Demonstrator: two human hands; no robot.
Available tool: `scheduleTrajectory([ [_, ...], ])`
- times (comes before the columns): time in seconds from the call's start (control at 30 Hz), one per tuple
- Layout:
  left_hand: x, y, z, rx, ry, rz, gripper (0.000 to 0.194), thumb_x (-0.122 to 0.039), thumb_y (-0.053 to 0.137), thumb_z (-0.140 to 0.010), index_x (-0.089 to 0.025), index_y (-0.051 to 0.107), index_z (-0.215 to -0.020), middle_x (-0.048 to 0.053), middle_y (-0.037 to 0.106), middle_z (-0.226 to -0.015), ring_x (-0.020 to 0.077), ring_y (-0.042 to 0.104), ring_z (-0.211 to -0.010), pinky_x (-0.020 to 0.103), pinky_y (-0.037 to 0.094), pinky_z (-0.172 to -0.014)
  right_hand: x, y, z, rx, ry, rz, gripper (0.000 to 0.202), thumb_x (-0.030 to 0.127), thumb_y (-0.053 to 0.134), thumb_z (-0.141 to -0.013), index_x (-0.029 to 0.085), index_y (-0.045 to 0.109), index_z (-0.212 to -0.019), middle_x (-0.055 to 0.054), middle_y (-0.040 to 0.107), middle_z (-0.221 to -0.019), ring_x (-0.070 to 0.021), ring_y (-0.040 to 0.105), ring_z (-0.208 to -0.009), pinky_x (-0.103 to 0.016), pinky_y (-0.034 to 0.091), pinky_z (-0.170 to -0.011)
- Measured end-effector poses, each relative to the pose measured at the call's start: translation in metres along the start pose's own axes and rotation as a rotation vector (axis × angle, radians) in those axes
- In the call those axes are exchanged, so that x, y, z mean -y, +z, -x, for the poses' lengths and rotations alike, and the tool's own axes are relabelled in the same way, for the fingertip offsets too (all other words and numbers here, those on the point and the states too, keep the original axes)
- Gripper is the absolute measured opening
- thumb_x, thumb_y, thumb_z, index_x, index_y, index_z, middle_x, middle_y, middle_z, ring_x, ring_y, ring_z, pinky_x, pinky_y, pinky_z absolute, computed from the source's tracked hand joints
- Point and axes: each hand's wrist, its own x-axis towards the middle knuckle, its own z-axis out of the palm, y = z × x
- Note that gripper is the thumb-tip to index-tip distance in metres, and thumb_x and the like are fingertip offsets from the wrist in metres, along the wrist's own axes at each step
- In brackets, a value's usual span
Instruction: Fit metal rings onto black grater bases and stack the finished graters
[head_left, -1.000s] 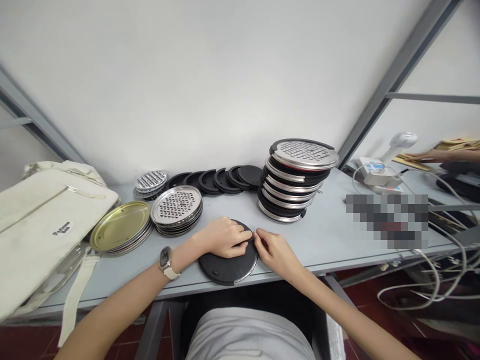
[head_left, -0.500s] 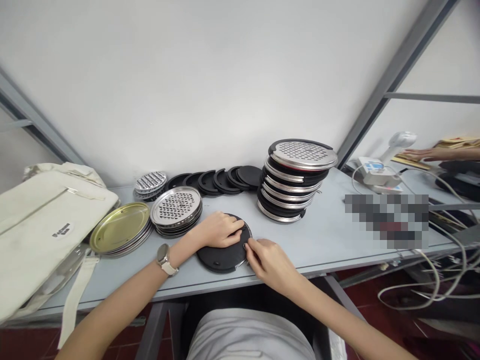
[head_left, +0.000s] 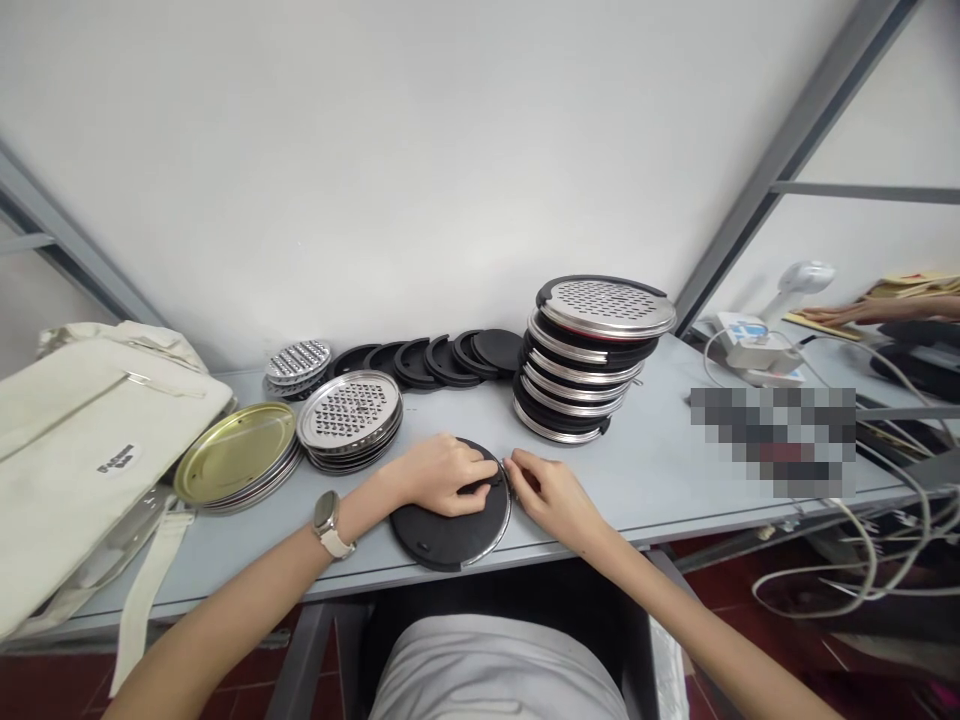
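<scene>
A round black disc [head_left: 450,538] with a thin metal rim along its right edge lies flat near the table's front edge. It resembles the black backings in the grater stack. My left hand [head_left: 444,476], wearing a watch on the wrist, bears down on its top, fingers bent toward the upper right rim. At that rim, my right hand [head_left: 551,500] has thumb and forefinger pinched together against the metal edge. To the left stands a stack of round metal grater plates [head_left: 349,410]. Plain gold-coloured round plates [head_left: 236,455] are piled beyond it.
A tall stack of black-backed graters [head_left: 585,370] rises at the right. Several black round holders [head_left: 420,362] overlap along the wall, beside small grater plates [head_left: 298,362]. A cream bag [head_left: 112,440] lies at the left. Another person's hand [head_left: 870,312] shows far right, near cables and a white device [head_left: 802,280].
The disc has turned, its metal rim now showing along the lower right. My right hand has moved up along the rim and slightly right; my left hand has slid slightly toward me.
</scene>
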Motion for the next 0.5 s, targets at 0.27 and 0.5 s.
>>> scheduleTrajectory([
  [0.27,0.0013,0.0025,-0.0009,-0.021,-0.036,0.063,0.02,-0.034,0.046,-0.088,-0.019,0.055,-0.077,0.001,0.061,-0.066,0.0142,0.057,-0.061,0.026,0.034,-0.054,0.0045,-0.0015,0.0011,0.048,-0.06,0.024,0.03,0.028,0.032,-0.096,0.021,0.046,-0.07,0.002,0.049,-0.057,-0.0124,0.045,-0.051,-0.022,0.032,-0.054],
  [0.5,0.0026,0.003,-0.0016,-0.015,-0.035,0.071,0.021,-0.035,0.045,-0.089,-0.02,0.053,-0.075,-0.001,0.06,-0.063,0.0133,0.056,-0.057,0.026,0.031,-0.053,0.0053,-0.0006,0.0019,0.063,-0.046,0.075,0.03,0.027,0.031,-0.096,0.021,0.046,-0.071,0.002,0.051,-0.057,-0.0124,0.046,-0.05,-0.022,0.031,-0.054],
])
